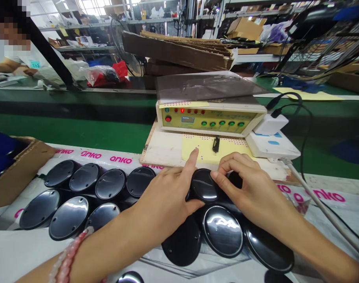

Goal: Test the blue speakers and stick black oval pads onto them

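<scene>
A glossy black round casing point(205, 185) stands in the row before me, its disc-shaped face towards me. My left hand point(172, 190) is around its left side, thumb at the lower edge and index finger stretched past the top; the other fingers are hidden. At the casing's upper right rim, my right hand point(244, 179) is closed, thumb and index finger pinched together on the edge. Close below are a black casing with a pale shiny ring point(223, 231) and a dark casing with small holes point(182, 241). Another casing point(270, 247) lies under my right forearm.
More black casings point(83, 177) stand in rows at the left, near a cardboard box point(20, 169). Behind my hands are a tester with buttons and a red light point(209, 120), a small black cable point(216, 144) and a white power strip point(272, 145). Across the green belt point(108, 131) a person sits.
</scene>
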The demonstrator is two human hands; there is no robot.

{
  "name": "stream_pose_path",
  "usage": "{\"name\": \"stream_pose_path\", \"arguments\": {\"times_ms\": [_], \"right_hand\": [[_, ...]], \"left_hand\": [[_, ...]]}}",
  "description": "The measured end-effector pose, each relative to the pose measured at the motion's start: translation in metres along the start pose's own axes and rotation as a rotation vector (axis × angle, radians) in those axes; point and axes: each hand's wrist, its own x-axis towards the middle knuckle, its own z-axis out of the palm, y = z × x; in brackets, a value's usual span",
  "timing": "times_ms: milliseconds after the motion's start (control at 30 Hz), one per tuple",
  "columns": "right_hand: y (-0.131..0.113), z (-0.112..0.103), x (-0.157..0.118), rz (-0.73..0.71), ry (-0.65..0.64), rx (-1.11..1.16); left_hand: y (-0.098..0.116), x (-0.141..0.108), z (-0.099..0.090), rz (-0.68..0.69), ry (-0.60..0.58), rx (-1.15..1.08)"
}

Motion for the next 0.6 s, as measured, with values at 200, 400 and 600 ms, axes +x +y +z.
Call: {"name": "stream_pose_path", "arguments": {"times_ms": [200, 400, 600], "right_hand": [[0.001, -0.003, 0.001, -0.002, -0.061, -0.093], [0.007, -0.010, 0.002, 0.197, -0.162, 0.052], [0.004, -0.003, 0.002, 0.094, -0.208, -0.122]], "left_hand": [[0.005, -0.001, -0.003, 0.166, 0.001, 0.139], [0.008, -0.002, -0.002, 0.204, -0.014, 0.340], [0.005, -0.003, -0.006, 0.253, -0.040, 0.299]]}}
